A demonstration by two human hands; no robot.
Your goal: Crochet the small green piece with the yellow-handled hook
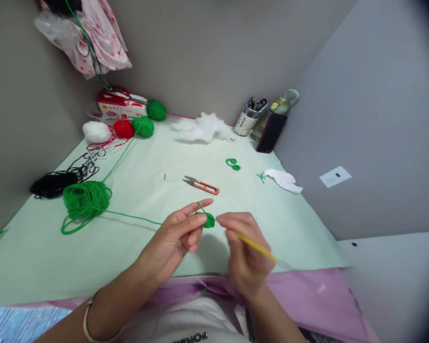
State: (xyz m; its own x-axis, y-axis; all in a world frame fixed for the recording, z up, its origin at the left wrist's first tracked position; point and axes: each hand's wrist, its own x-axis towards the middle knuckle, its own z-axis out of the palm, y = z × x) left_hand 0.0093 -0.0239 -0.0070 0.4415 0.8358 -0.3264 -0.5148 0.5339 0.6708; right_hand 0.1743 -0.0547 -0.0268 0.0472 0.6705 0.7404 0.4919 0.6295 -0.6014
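- Head view from where I stand: the left hand (178, 229) pinches a small green worked piece (209, 221) between thumb and fingers, a strand looped by its raised index finger.
- That piece sits above the tabletop (93, 262), near the middle of its near edge.
- The right hand (248, 245) grips a yellow-handled tool (256, 247), its tip at the piece; blur hides the end, but I'd take it for a crochet hook.
- Step in hand, as I judge it: working a stitch. The next move calls for a steady pinch and even tension on the yarn from the green skein (86, 200) by the left edge.
- Toward the far right corner, a cup (245, 124) holds pens and something dark with loops; beside it stand a green bottle (280, 104), contents unclear, and a tilted phone (271, 133).
- At the far left corner, a box (123, 110) carries red-handled scissors (117, 91); what's inside is hidden.
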